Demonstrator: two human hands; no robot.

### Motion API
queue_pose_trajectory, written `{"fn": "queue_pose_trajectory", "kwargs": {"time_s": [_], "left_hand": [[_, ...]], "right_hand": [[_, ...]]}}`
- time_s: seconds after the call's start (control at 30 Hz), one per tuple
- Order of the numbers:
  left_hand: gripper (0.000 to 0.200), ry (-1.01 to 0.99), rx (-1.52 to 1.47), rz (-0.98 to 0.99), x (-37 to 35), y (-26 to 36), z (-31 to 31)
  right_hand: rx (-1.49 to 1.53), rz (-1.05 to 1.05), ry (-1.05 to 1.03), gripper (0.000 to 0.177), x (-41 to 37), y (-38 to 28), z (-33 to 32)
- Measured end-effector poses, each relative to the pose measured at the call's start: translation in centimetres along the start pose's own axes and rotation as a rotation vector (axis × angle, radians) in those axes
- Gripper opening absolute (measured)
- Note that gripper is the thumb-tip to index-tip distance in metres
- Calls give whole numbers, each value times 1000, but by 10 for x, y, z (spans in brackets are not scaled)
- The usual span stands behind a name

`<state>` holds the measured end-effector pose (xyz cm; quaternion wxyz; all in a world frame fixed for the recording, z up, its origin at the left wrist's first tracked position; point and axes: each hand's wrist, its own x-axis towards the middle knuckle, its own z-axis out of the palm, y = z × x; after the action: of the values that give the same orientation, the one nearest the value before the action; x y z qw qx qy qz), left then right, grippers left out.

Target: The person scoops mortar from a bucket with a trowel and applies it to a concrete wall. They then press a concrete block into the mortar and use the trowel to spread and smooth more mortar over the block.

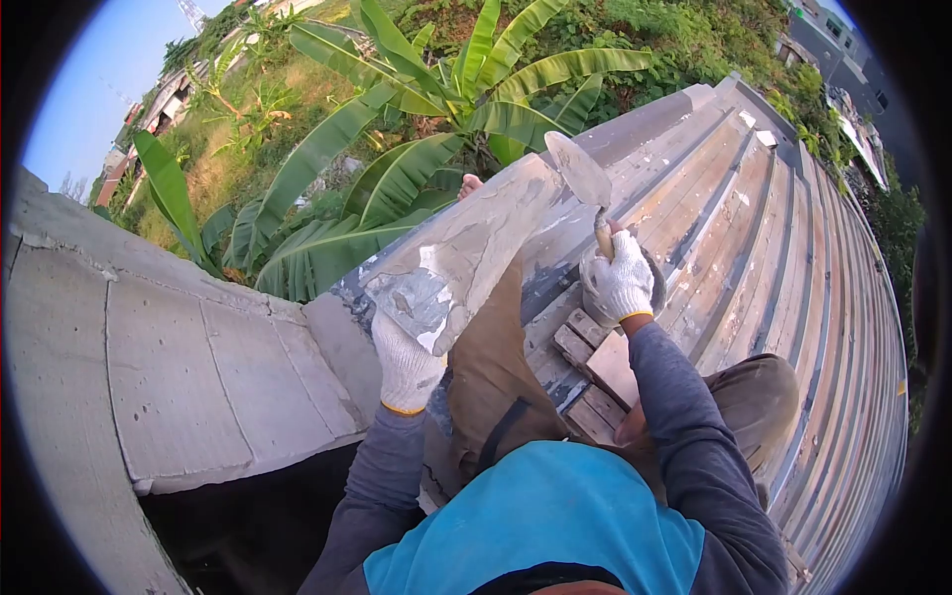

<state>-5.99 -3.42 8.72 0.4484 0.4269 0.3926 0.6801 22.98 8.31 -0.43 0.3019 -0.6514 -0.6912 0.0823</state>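
A long grey slab (496,223), smeared with mortar, slants up from my left hand (405,369). My left hand, in a white knit glove, grips the slab's near end, its fingers mostly hidden beneath. A wet patch of mortar and a pale chipped edge show at that end. My gloved right hand (623,278) is closed around the wooden handle of a trowel (580,169). The trowel's blade, coated in grey, points up and away beside the slab's far end. Just under the right hand is a round bucket (657,288), partly covered by the glove.
A ribbed metal roof (734,238) slopes away on the right. Bricks or blocks (595,357) lie near my legs. At left is a grey block wall (174,367) above a dark opening (248,526). Banana leaves (397,183) rise beyond the edge.
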Motion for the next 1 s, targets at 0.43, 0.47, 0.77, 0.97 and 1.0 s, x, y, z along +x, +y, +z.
{"fn": "queue_pose_trajectory", "kwargs": {"time_s": [0.43, 0.47, 0.77, 0.97, 1.0], "left_hand": [[39, 27, 529, 164, 9, -5, -9], [40, 43, 529, 100, 8, -4, -10], [36, -65, 750, 293, 23, -15, -6], [36, -50, 760, 218, 37, -11, 0], [36, -45, 730, 229, 39, -11, 1]], "right_hand": [[16, -71, 14, 52, 3, -9, -11], [16, -72, 12, 52, 3, -11, -11], [-12, -223, -105, 55, -16, -34, -2], [53, -321, -166, 59, -36, -54, 5], [76, -320, -187, 60, -40, -58, 7]]}}
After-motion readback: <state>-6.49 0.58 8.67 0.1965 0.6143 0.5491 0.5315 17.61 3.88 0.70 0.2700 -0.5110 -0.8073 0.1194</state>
